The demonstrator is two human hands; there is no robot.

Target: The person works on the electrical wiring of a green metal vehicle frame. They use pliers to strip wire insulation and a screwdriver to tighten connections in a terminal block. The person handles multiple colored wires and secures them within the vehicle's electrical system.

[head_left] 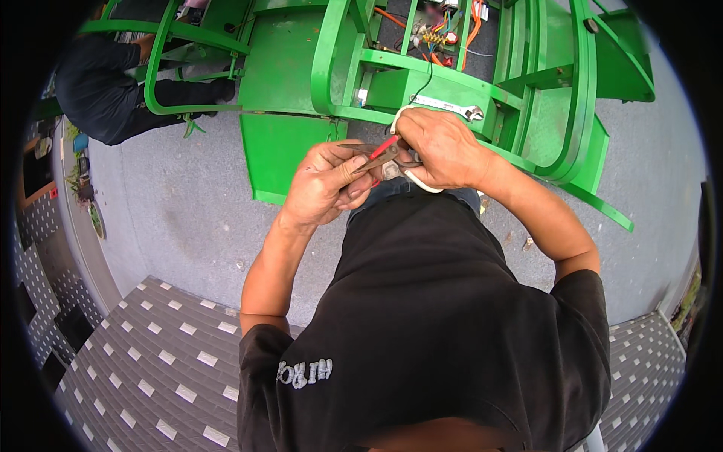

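My right hand [446,147] is closed round scissors with white-coated handles [423,183]. Their dark, worn blades [374,160] stand apart and point left toward my other hand. A thin red strip, wire or tube [385,146], lies between the blades. My left hand [320,181] pinches around its lower end, thumb and fingers pressed together; the fingers hide part of it. Both hands are in front of my body, close together, just before the green metal frame [290,68]. A black wire [430,71] runs down from the frame toward my right hand.
On the green ledge just beyond my right hand lies an adjustable wrench [444,105]. Coloured wires and a brass terminal strip [434,38] sit in an opening behind it. A person in dark clothes [102,87] bends over at the far left. Green bars [595,203] jut out on the right.
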